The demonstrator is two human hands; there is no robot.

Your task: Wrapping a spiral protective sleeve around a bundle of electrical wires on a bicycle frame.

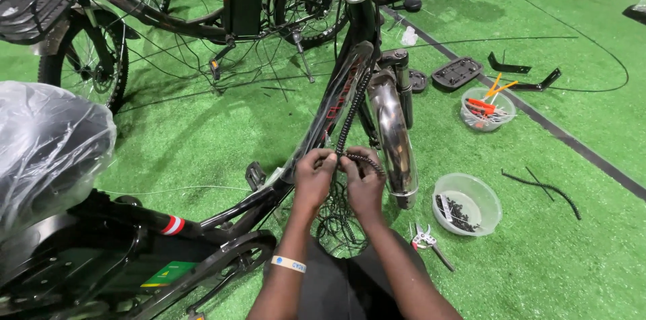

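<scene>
At the lower end of the bicycle's down tube [336, 101], the left hand [313, 179] and the right hand [364, 182] meet side by side, fingers curled inward and pinching a black spiral cable wrap [348, 121]. The wrap is a ribbed, coiled sleeve; it runs up along the down tube from the fingertips toward the head tube, and a short length bends rightward over the right hand's fingers. Below the hands, a loose bundle of thin black cables [340, 222] hangs in a tangle. A white wristband [289, 264] sits on the left forearm. Just right of the hands, the chrome front mudguard [393, 141] curves downward beside the black fork leg [402, 84]. To the left, a saddle covered in clear plastic film [47, 145] stands over the black frame of the same bicycle. On the ground near the right hand lies a pair of cutters [428, 239], and just beyond them a clear plastic bowl [486, 193] holds small black parts. Farther off, a second clear bowl [501, 118] holds orange-handled tools, with a black pedal [457, 72] and black brackets [525, 74] beside it. A spare piece of black wrap [545, 189] lies well apart to the right. The surface is green artificial turf [202, 138], crossed by a dark strip [572, 141]; further bicycles [202, 4] stand behind.
</scene>
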